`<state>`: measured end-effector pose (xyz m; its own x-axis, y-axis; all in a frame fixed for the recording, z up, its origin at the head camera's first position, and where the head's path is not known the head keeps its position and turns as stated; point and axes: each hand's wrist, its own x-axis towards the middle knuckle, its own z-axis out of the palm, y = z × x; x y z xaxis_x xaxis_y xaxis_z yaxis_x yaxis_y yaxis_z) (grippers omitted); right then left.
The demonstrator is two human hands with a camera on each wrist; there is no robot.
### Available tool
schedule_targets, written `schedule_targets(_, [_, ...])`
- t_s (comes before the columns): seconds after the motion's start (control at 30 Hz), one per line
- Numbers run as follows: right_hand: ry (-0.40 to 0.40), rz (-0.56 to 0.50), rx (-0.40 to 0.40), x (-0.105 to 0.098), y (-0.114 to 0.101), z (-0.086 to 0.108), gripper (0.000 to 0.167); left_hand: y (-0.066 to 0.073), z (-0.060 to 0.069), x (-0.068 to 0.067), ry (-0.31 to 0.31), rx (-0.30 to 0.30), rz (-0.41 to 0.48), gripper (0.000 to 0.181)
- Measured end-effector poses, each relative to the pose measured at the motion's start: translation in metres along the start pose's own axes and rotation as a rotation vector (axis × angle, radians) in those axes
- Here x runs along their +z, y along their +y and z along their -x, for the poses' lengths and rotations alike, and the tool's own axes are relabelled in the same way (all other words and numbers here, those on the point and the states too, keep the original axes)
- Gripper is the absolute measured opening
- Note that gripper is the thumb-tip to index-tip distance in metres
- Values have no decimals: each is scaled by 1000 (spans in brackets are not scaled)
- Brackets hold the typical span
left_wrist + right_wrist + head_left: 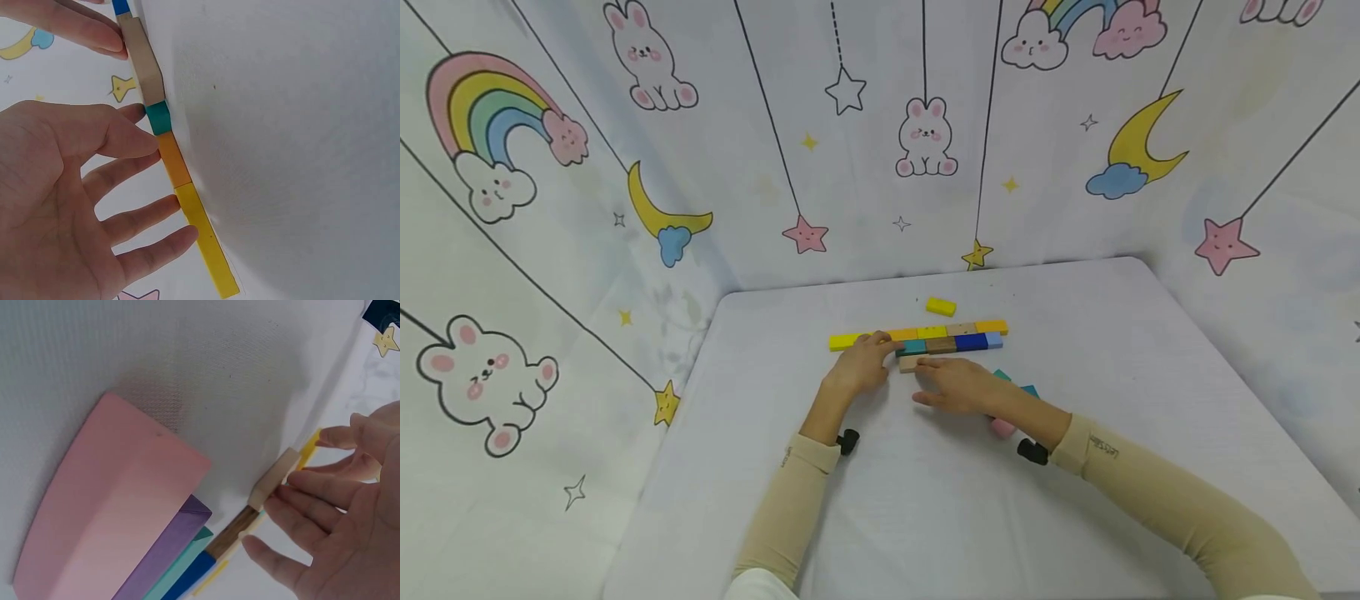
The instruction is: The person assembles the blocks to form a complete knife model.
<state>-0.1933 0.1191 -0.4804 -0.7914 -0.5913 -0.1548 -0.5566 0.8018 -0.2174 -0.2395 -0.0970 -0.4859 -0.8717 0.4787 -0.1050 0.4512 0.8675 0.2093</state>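
In the head view, a pale wooden block lies in front of a row with a teal block, a brown block and a dark blue block. My right hand touches the pale block with its fingertips, fingers spread. At the row's left end, my left hand has its fingers by the teal block. The left wrist view shows that hand with fingers extended beside the teal, orange and yellow blocks. The right wrist view shows the pale block against the right fingers.
Behind runs a longer row of yellow, orange and wooden blocks, with a single yellow block farther back. Pink, teal and blue blocks lie partly under the right forearm. A purple block stands beside the pink one.
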Motion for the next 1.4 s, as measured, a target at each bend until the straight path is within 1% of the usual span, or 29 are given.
schedule_targets(0.13, [7,15,-6,2,-1,-3,68,-1,1,1,10,0,-7,53])
schedule_targets(0.3, [13,5,10,3,-3,-5,68,-1,1,1,10,2,-7,52])
schedule_targets(0.5, [-4,-4,26,1,-5,-6,70,-1,1,1,7,-6,0,53])
schedule_targets(0.67, [-12,6,18,3,-5,-8,70,-2,1,3,2,2,-2,52])
schedule_targets(0.97, [-34,14,20,4,-1,-8,72,-2,0,4,15,6,2,53])
schedule_targets(1.1, [-47,-3,13,4,0,-7,72,-2,1,5,16,3,3,48])
schedule_targets(1.2, [-55,-33,0,3,1,-6,71,-2,1,4,28,3,1,44])
schedule_targets(1.4, [-25,-58,-9,0,10,-3,64,-2,-1,3,35,11,-17,41])
